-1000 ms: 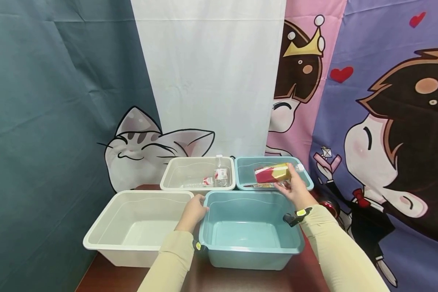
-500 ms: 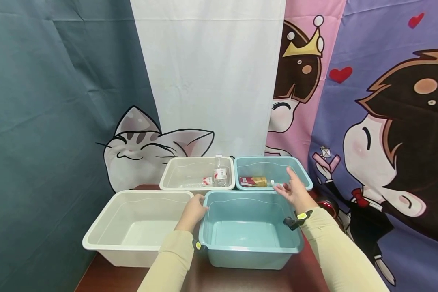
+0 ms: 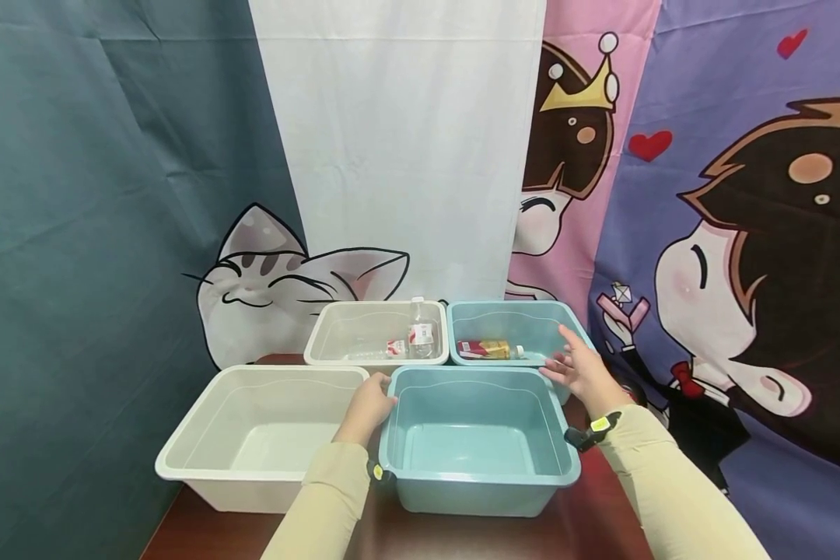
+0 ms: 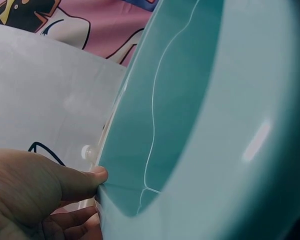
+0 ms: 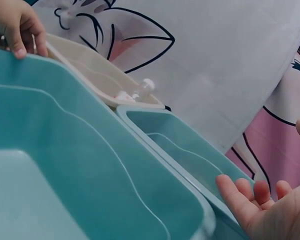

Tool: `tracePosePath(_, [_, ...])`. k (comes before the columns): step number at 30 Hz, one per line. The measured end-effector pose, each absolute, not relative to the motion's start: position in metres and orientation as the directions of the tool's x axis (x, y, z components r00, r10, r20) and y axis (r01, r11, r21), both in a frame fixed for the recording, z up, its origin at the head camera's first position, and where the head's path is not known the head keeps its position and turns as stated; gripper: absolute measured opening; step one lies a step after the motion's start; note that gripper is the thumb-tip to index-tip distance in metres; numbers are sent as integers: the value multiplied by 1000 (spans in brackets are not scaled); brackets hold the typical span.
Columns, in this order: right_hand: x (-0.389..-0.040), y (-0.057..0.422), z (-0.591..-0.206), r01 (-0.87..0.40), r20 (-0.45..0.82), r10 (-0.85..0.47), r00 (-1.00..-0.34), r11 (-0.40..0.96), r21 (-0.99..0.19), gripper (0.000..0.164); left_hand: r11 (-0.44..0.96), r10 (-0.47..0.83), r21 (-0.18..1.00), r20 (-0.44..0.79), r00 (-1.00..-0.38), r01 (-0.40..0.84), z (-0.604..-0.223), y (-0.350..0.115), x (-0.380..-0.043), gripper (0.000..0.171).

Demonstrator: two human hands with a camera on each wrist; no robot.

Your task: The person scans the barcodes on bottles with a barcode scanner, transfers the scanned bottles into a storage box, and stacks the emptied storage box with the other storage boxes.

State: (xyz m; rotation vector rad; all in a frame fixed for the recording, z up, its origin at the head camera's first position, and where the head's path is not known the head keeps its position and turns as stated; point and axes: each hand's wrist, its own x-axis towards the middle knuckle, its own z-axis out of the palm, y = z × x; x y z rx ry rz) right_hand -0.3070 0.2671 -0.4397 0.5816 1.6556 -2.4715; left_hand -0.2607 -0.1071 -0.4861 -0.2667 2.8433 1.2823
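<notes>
My left hand (image 3: 368, 406) pinches the left back corner of the large blue basin (image 3: 479, 474); in the left wrist view the thumb (image 4: 92, 176) lies over the rim, with curled fingers outside it. My right hand (image 3: 582, 375) holds nothing over the right side of the small blue basin (image 3: 521, 305). Its fingers (image 5: 235, 197) are spread and loosely bent in the right wrist view. A bottle with a red and yellow label (image 3: 486, 349) lies on its side in the small blue basin.
Left of the small blue basin, a small cream basin (image 3: 343, 309) holds an upright clear bottle (image 3: 421, 333) and a lying clear bottle (image 3: 378, 353). A large cream basin (image 3: 259, 474) stands at the front left on a brown table (image 3: 203, 537). A printed curtain (image 3: 420, 155) hangs behind.
My right hand let go of the red and yellow bottle, which dropped into the small blue basin. That hand then drew back to the right. My left hand stayed on the rim.
</notes>
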Motion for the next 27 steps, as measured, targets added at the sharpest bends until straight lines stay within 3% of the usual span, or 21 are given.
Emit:
tracePosePath(5, [-298,288,-435,303,-355,99,-929,-346,-888,51,652,-136,744,-73,-988,-144,-486,-105,-259,49])
tracePosePath(14, [-286,318,-441,404,-404,-24,-915,-83,-911,96,650,-148,747,-57,-987,-140,-487,-104,-261,49])
tracePosePath(19, [-280,323,-447,442,-445,-89,-891,59,-895,99,615,-163,769,-89,-983,-172,-488,-106,-262,50])
tracePosePath(22, [-276,323,-452,454,-466,-111,-878,121,-883,100,517,-134,829,-166,-977,-212,-483,-111,-262,59])
tracePosePath(27, [-268,322,-461,475,-504,-139,-853,197,-858,110,343,-9,888,-323,-946,-306,-466,-121,-257,95])
